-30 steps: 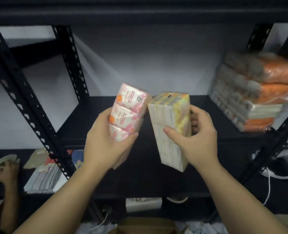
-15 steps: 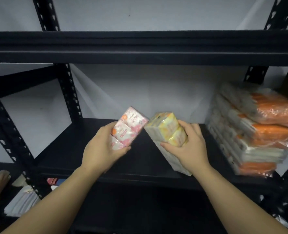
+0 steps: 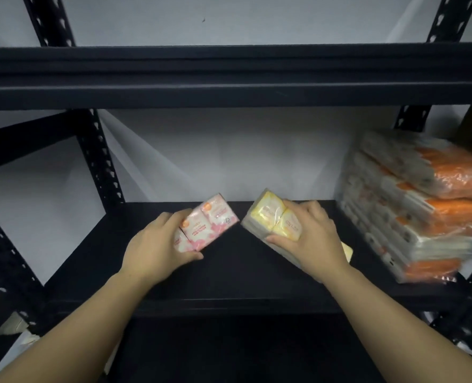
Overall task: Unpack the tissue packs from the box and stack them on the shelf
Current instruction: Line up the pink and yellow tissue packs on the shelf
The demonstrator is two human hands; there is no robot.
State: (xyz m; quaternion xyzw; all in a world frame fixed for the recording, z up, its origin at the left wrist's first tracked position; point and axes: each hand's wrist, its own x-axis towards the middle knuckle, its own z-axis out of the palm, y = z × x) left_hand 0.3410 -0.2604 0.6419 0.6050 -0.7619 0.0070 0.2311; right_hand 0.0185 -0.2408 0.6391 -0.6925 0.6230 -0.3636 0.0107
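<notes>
We looked down at a black metal shelf [image 3: 229, 283] through a head camera. Our left hand [image 3: 157, 248] grasped a pink tissue pack [image 3: 205, 226], fingers curled round it, low over the shelf board. Our right hand [image 3: 310, 239] grasped a yellow tissue pack [image 3: 270, 217] the same way, just to the right. The two packs were near each other but apart, both tilted. At the shelf's right end sat a stack of orange tissue packs [image 3: 422, 214].
</notes>
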